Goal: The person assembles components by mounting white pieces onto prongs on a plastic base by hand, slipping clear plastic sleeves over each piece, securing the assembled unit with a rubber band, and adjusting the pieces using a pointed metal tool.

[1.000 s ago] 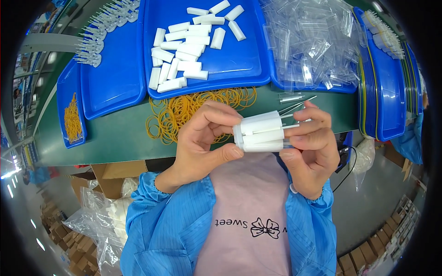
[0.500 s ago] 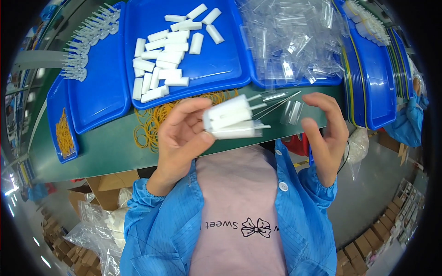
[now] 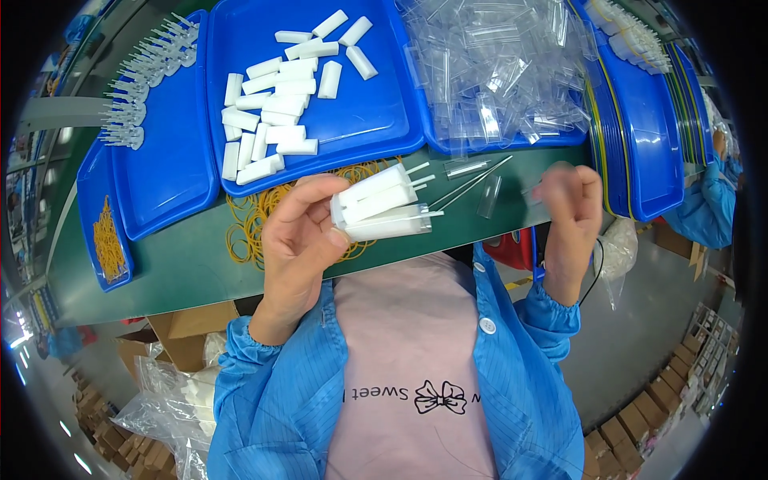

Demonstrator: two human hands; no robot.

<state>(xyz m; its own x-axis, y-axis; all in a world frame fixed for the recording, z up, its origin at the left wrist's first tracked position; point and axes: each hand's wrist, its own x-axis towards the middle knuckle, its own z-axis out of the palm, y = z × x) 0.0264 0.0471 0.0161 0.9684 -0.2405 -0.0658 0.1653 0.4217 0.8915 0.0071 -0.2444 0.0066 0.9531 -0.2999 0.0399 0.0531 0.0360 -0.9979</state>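
My left hand (image 3: 300,232) is closed around the base of a small bundle of white cylinders (image 3: 376,198) with thin white stems pointing right. A clear sleeve surrounds the lowest one's stem end. Over the table's right part, my right hand (image 3: 572,208) is blurred at the fingertips. Its thumb and forefinger are close together, with a faint clear plastic sleeve (image 3: 531,193) at their tips. Between the hands, another clear sleeve (image 3: 490,197) lies on the green table (image 3: 184,268), beside a pair of thin tweezers (image 3: 476,182).
Loose white cylinders fill part of a blue tray (image 3: 368,120). Clear sleeves are heaped in another tray (image 3: 500,72). Yellow rubber bands (image 3: 244,228) lie under my left hand; more fill a narrow tray (image 3: 109,244). White stemmed pieces (image 3: 128,112) stand at left. Stacked trays (image 3: 652,160) rise at right.
My right hand has come down slightly and its fingers have drawn together. One of two clear sleeves has left its place beside the other. My left hand still holds the bundle.
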